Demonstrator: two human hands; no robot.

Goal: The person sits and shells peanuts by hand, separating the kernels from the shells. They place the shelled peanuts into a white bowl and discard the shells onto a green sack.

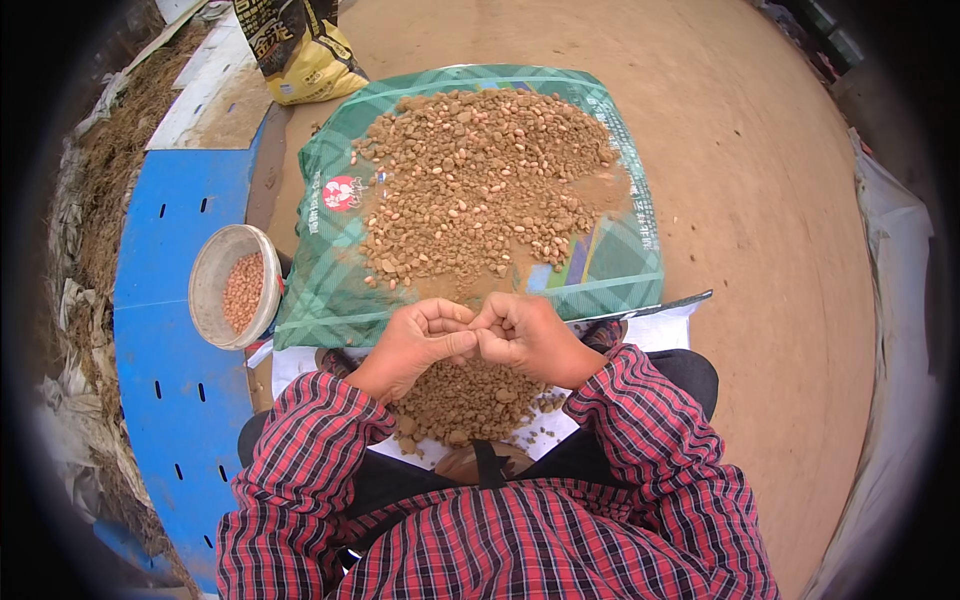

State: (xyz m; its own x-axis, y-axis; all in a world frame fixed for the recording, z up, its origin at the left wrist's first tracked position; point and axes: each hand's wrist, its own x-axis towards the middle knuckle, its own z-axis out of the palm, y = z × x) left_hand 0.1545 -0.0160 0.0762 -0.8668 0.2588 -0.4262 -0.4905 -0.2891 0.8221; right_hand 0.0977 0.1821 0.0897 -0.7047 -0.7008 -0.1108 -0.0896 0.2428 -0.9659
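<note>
My left hand (pixel 424 341) and my right hand (pixel 517 334) meet at the fingertips, just past the near edge of a green woven sack (pixel 322 281). Their thumbs and index fingers are pinched together; whatever may be between them is too small to tell. Clods of brown soil mixed with pinkish peanut kernels (pixel 480 172) lie spread over the sack. Below my hands, between my legs, a heap of soil clods (pixel 480 405) rests on a white sheet (pixel 660 330). A white plastic bucket (pixel 201 289), partly filled with peanut kernels (pixel 244 292), is at the left.
A blue perforated panel (pixel 180 367) runs along the left side, with a white board (pixel 217 97) beyond it. At the top left stands a yellow and black bag (pixel 311 67). Bare earth ground (pixel 780 262) extends to the right, bordered by plastic sheeting (pixel 892 247).
</note>
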